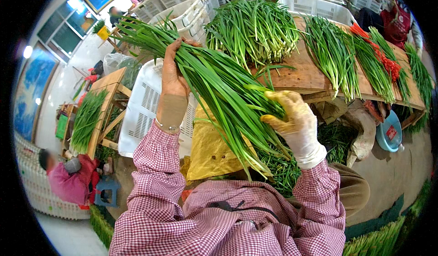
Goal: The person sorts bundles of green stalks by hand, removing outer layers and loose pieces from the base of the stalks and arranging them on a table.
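Observation:
A long bunch of green garlic chives slants across the middle, leaf tips at the upper left and pale stem ends at the lower right. My bare left hand is closed around its upper part, thumb up. Wearing a white glove with yellowed fingertips, my right hand pinches a few leaves at the bunch's right side. Beneath the bunch sits a yellow sack, with loose green trimmings beside it.
A wooden table ahead carries a big chive pile, smaller bunches and red ties. A white crate stands left, a blue basin right. Another person sits far left near a slanted board.

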### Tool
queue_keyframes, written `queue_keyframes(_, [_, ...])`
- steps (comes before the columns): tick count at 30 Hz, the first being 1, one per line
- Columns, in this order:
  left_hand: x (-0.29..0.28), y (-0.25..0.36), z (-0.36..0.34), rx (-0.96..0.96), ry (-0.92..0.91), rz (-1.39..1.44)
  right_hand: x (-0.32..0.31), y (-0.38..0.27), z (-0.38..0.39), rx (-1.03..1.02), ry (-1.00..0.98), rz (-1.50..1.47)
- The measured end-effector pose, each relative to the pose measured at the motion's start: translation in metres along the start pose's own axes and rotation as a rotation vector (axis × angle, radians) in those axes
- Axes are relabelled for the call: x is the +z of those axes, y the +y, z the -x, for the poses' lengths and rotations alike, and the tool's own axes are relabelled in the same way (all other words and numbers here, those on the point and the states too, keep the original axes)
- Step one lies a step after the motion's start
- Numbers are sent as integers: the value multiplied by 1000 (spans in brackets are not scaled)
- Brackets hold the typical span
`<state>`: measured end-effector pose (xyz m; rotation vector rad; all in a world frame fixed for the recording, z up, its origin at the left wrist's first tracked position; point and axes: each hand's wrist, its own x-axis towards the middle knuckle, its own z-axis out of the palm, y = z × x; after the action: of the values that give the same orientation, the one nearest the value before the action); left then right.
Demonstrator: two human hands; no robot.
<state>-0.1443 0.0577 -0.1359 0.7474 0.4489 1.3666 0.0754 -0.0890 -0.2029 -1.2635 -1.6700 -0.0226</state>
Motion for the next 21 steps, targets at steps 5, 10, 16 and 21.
queue_keyframes(5, [5, 3, 1, 17, -8, -88, 13, 12, 1, -16, 46, 76])
queue_keyframes(10, [5, 5, 1, -31, -55, 76, -11, 8, 4, 679, -105, -860])
queue_keyframes(16, [-9, 14, 1, 47, -41, -70, -26, 28, 16, 668, -112, -1018])
queue_keyframes(21, [-21, 24, 1, 101, -121, -213, -34, 26, 20, 636, -98, -973])
